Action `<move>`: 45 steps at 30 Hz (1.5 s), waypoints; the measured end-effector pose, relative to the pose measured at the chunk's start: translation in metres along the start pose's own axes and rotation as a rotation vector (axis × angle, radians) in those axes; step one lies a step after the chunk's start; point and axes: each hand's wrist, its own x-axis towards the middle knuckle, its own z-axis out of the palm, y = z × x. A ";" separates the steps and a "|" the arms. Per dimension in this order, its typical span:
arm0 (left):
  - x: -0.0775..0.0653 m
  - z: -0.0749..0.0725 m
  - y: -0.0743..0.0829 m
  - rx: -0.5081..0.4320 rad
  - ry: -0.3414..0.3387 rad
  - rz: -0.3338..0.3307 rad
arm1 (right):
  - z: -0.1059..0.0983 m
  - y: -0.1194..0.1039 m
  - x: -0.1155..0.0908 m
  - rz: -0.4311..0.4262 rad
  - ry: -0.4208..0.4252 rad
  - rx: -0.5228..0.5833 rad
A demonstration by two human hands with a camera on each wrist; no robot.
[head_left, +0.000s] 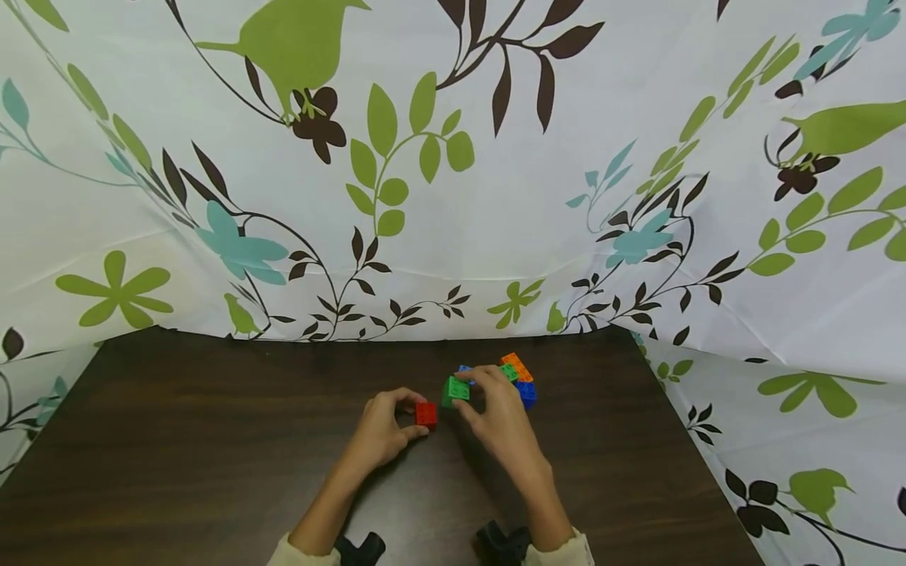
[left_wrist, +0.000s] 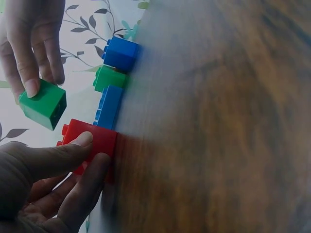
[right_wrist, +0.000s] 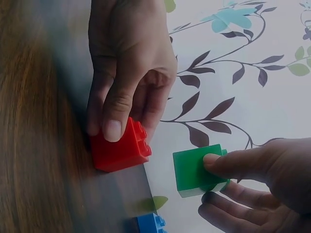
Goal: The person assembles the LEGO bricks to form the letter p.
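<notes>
Cream sleeves (head_left: 306, 554) and black wrist mounts (head_left: 362, 550) sit on the near side of the red toy brick (head_left: 426, 416), which rests on the dark wooden desk (head_left: 212, 440). The left hand (head_left: 382, 428) pinches that brick with its fingers. Just right of the red toy brick, the right hand (head_left: 501, 413) holds a green brick (head_left: 457, 391) in its fingers, raised and apart from it. Farther off and rightward from the red toy brick lie a second green brick (head_left: 508, 372), an orange brick (head_left: 518, 367), a dark blue brick (head_left: 527, 395) and a lighter blue brick (left_wrist: 109, 108).
</notes>
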 end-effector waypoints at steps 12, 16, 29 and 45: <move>0.002 0.000 -0.001 -0.006 0.000 -0.005 | 0.005 -0.009 0.003 -0.023 -0.002 0.025; 0.002 0.000 -0.002 0.006 0.003 0.013 | 0.007 -0.012 0.002 -0.048 -0.010 0.037; 0.001 -0.002 -0.001 -0.013 -0.004 0.008 | 0.016 -0.018 0.002 -0.048 -0.065 0.043; 0.002 -0.002 -0.002 -0.004 -0.014 0.007 | 0.020 -0.020 -0.001 -0.069 -0.094 0.025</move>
